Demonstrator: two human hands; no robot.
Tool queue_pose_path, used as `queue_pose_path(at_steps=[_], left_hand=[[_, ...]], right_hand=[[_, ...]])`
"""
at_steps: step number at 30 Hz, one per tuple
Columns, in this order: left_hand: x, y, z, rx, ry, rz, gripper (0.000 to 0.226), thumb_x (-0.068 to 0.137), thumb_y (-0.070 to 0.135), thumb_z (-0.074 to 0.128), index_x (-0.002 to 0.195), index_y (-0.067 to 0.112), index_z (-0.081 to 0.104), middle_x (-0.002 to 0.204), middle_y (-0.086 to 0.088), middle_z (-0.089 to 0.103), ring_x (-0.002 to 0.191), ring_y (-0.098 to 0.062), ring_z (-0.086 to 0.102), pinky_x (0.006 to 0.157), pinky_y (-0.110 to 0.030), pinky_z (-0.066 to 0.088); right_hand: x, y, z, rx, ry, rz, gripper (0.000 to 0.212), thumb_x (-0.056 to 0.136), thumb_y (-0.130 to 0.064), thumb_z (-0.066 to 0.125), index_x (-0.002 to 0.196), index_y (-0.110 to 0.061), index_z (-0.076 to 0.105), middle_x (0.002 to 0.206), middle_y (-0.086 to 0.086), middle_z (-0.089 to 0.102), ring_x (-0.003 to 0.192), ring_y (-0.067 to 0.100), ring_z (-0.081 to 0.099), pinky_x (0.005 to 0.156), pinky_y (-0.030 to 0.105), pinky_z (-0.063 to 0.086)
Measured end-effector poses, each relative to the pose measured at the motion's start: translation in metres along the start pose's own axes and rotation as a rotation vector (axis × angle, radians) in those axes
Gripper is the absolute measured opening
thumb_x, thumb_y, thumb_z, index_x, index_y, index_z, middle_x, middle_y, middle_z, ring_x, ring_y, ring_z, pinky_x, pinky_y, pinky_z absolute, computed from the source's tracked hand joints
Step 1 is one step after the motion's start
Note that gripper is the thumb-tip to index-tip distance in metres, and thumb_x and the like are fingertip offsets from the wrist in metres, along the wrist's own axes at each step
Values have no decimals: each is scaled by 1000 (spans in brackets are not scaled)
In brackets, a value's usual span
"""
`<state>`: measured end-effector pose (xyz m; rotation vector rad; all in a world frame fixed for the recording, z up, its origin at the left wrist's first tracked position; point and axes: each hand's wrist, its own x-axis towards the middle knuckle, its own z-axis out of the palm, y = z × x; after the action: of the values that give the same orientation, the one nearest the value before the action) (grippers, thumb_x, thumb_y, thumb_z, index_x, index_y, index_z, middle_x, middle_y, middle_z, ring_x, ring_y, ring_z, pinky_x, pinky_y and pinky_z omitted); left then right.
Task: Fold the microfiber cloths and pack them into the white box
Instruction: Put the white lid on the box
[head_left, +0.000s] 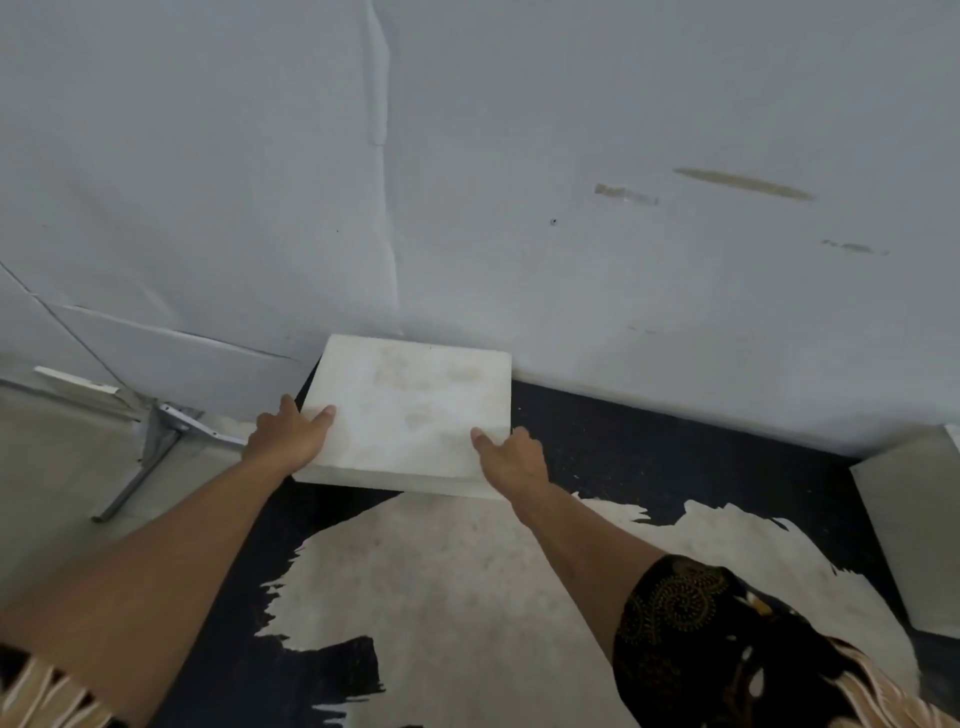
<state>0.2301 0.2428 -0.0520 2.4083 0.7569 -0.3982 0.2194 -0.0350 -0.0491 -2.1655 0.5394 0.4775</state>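
White box (410, 410), lid face up, sits at 12 o'clock on the black counter (649, 447), far edge against the white wall (519, 156). Left hand (288, 434) grips its 8 o'clock corner, thumb on top, fingers down the side. Right hand (514, 457) grips the 4 o'clock corner the same way. Near edge looks slightly lifted; can't confirm. Pale worn patch (467, 571) on the counter at 6 o'clock. Metal bracket (161, 441) at 9 o'clock, pale panel (909, 519) at 3 o'clock.

No readable text anywhere.
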Motion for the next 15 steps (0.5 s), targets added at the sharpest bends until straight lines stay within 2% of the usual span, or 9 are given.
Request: queue_pose_path(at_steps=[4,7,12,15], left_hand=[[-13,-9,19,-121,-19,-19,79,90,65,44,149,14,26,145,-21,32,128,-40,41,105,-50,39],[-23,-5,26,-252,-41,24,73,92,59,47,144,10,31,141,-14,44,124,-34,46,100,-45,42],[-51,5,29,-336,-44,123,60,95,52,48,140,14,36,132,-8,52,114,-28,52,92,-41,45],[-76,20,33,-379,-36,176,59,93,53,50,140,19,35,130,-3,52,112,-25,52,92,-43,46]], right_hand=[[-2,20,2,-10,-29,14,73,89,-60,54,142,-11,40,140,14,40,122,35,49,104,48,44],[-2,25,-3,18,-14,16,75,88,-61,56,141,-13,35,137,13,37,122,35,47,102,48,44],[-16,35,-31,230,53,-94,47,92,-50,59,114,-17,33,121,8,56,95,22,54,80,37,48],[-30,41,-65,283,81,-144,46,92,-48,59,115,-18,33,120,6,57,98,22,57,82,39,50]])
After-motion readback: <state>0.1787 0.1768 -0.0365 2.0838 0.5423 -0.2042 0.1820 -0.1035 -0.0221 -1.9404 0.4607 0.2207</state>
